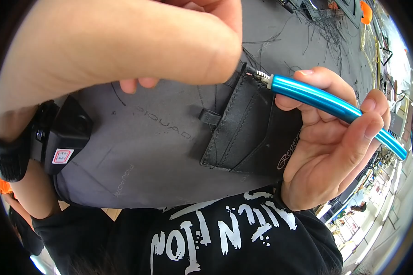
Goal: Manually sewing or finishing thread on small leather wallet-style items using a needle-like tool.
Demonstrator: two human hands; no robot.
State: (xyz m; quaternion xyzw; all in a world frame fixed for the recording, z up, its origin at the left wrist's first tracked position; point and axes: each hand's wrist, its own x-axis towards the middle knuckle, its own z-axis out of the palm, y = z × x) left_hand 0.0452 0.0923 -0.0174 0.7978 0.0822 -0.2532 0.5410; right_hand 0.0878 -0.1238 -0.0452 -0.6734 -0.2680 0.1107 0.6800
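My right hand (326, 133) grips a shiny blue pen-shaped tool (326, 98) with a metal spring near its tip. That tip sits at the upper corner of a flat black leather holder (236, 128), stitched along its edges and with a small tab on its left side. Loose black threads stick out by the same corner. Large and close to the camera, my left hand (137, 46) crosses the upper left with its fingers bent. Two of its fingertips peek out below; whatever they hold is hidden.
A grey cloth-like work surface (137, 151) lies under the holder. Tangled black threads (326, 32) and an orange item (366, 13) are at the upper right. On my left wrist sits a black strapped device (69, 133). Cluttered tables and a person appear along the right rim.
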